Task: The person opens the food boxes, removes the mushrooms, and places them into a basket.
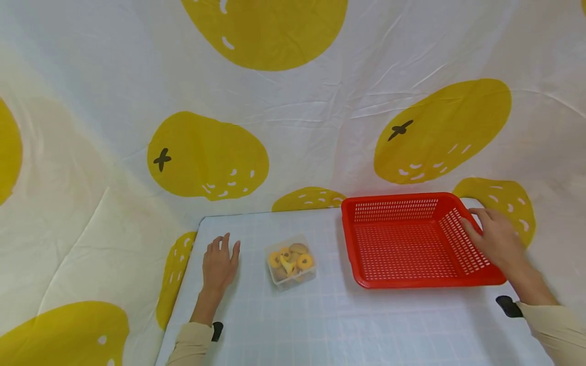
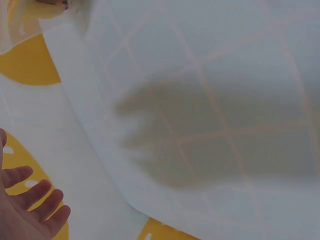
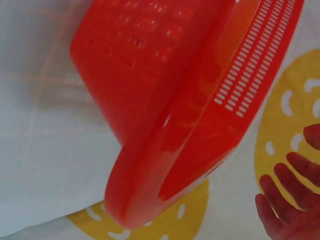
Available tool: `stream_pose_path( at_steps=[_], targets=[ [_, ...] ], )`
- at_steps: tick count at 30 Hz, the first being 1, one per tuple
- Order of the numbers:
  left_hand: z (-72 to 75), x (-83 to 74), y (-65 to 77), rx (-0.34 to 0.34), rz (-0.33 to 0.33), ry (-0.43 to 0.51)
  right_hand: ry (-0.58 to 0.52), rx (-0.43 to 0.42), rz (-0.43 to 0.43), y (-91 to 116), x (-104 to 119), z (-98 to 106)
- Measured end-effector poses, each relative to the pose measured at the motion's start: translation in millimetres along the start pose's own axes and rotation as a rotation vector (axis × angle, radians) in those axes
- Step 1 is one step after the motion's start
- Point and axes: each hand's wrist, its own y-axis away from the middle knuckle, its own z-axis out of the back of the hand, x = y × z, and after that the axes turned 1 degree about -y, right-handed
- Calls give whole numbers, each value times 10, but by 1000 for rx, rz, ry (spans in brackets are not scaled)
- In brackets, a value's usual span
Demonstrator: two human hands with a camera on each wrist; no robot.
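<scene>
My left hand (image 1: 220, 264) hovers above the left part of the table, fingers relaxed and holding nothing. In the left wrist view its fingers (image 2: 42, 200) are spread and a shadow falls on the cloth. To its right stands a small clear plastic box (image 1: 280, 285) of yellow-orange rings, a yellow piece and brown pieces. A red plastic basket (image 1: 398, 249) with slotted sides sits at the right. My right hand (image 1: 499, 239) is beside its right rim with loosely bent fingers. The right wrist view shows these fingers (image 3: 285, 187) apart from the basket.
A pale checked cloth covers the table (image 1: 284, 330), whose back edge meets a white backdrop (image 1: 311, 142) printed with large yellow fruit. The basket lies near the back right edge. A gap of bare cloth separates the box from the basket.
</scene>
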Motion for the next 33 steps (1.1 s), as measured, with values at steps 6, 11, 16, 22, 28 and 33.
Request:
stream_pose_path(
  at_steps=[6,11,16,22,28,33],
  targets=[
    [36,-186,-29,106,81,25,-50,25,30,-59,235,-81],
    [47,-294,-41,161,121,67,-105,9,96,-67,443,-144],
    [37,-382,-39,129,106,115,-131,-23,157,-39,647,-188],
    [13,-508,-7,98,93,146,-191,-6,169,-33,851,-273],
    [16,-629,22,127,115,178,-232,8,184,-17,1052,-390],
    [-2,-692,45,144,140,209,-284,2,224,-1,1251,-514]
  ],
)
